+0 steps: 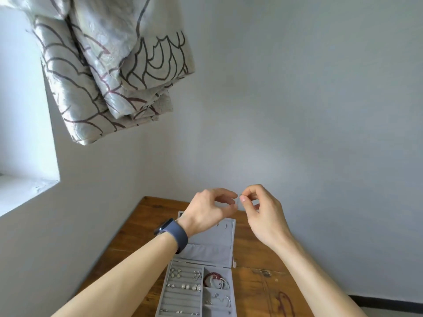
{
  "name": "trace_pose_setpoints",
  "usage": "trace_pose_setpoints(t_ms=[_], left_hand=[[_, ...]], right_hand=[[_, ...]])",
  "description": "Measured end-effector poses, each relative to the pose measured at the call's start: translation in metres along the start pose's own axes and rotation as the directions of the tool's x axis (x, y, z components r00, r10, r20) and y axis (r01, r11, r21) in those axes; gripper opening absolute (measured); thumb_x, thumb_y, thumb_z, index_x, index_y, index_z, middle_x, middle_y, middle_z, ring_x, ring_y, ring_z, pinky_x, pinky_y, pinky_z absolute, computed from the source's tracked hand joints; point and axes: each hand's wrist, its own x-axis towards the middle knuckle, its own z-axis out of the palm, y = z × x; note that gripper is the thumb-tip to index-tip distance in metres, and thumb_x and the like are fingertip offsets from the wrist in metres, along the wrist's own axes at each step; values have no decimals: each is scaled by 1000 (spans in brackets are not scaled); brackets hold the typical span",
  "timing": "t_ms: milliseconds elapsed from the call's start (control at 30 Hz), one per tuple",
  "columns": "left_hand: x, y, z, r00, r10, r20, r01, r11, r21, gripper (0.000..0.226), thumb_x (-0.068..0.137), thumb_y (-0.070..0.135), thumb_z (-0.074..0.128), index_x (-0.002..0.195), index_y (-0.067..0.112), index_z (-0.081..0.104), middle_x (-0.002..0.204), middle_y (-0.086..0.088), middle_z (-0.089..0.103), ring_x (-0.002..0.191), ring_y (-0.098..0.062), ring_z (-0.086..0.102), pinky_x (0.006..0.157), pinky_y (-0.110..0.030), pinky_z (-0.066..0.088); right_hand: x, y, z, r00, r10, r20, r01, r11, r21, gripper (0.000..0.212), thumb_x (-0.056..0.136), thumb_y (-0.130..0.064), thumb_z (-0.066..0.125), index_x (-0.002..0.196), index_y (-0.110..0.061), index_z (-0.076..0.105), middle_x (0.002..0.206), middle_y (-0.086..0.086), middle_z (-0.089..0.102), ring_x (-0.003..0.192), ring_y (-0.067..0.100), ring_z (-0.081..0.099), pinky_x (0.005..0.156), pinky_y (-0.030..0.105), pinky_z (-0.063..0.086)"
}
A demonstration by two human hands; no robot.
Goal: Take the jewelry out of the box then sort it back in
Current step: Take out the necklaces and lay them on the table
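Open jewelry box [201, 263] on a table [137, 229] against a wall [297, 110]; lid [207, 250] flat behind the tray [180, 300]; earrings [183, 287] in the tray's left slots, bracelets [216, 280] in right compartments; above the lid, left hand [207, 210] beside right hand [263, 216], which pinches a tiny piece [239, 198]; curtain [103, 65] hangs upper left.

Left hand [206, 212] and right hand [263, 213] meet high over lid [212, 250], right pinching tiny piece [239, 198]. Below, open box [180, 302] fills table [256, 291] centre, lid laid back toward wall [297, 133]. Bare wood both sides free. Curtain [103, 76] hangs high left.
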Motion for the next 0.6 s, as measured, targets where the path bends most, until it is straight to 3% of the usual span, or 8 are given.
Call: trace_pose_setpoints(t_ms=[167,267,333,433,533,600], left_hand=[[-35,26,-10,998,59,5,-59,998,25,22,86,52,71,94,33,79,90,23,74,89,7,65,86,-17,51],[-59,34,-8,998,67,-7,-66,994,88,20,85,52,72,89,33,80,83,27,72,83,12,63,74,-4,43],[-76,37,-5,995,98,7,-98,987,131,18,85,50,74,85,33,79,70,31,67,72,14,60,63,-2,37],[-99,40,-5,986,148,78,-162,960,227,16,87,48,71,81,35,76,68,28,63,69,8,61,62,-8,41],[-117,43,-9,975,142,171,-188,938,293,15,90,48,65,84,37,74,78,23,68,78,1,65,72,-26,55],[-126,46,-13,967,142,212,-206,927,315,13,91,45,64,83,38,72,78,22,67,78,1,65,74,-29,56]], right_hand=[[-30,-22,-29,991,45,129,-42,999,-22,2,94,-45,56,94,-47,55,100,-28,63,97,-5,60,84,36,53],[-53,-34,-41,979,74,191,-68,997,-41,11,89,-54,51,95,-46,55,98,-29,66,96,-2,64,88,42,54],[-70,-41,-44,970,65,234,-66,998,-5,7,91,-49,53,94,-43,55,95,-25,69,93,0,66,88,41,54],[-96,-48,-44,956,40,291,-66,994,83,12,97,-31,56,90,-40,54,90,-20,71,87,2,69,84,39,56],[-117,-55,-44,944,41,329,-80,991,104,13,99,-29,56,90,-38,53,89,-15,71,86,5,70,83,41,57],[-128,-60,-44,940,46,339,-94,988,125,15,100,-27,56,90,-38,52,91,-15,71,86,3,69,82,37,56]])
